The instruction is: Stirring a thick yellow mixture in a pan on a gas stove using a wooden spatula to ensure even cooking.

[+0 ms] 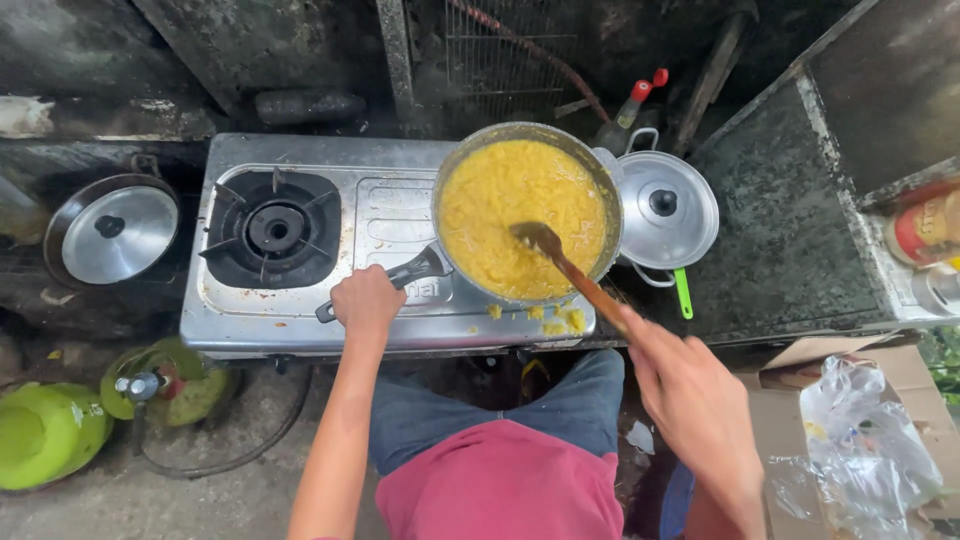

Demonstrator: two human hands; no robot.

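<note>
Right hand (pixel 700 400), nearest the lens, is closed on the end of a wooden spoon (pixel 570 270); spoon runs up and left from it, bowl sunk in the yellow mash (pixel 510 200). Left hand (pixel 366 300) is wrapped around the black pan handle (pixel 410 272), just left of the pan (pixel 600 180). Pan sits between and beyond both hands, on the right side of a steel gas stove (pixel 300 330). Yellow crumbs (pixel 560 320) lie on the stove edge between the hands. Beyond the left hand: bare burner (pixel 275 228). Beyond the right hand: lidded pot (pixel 668 208). Far left of the left hand: green gas cylinder (pixel 45 435).
</note>
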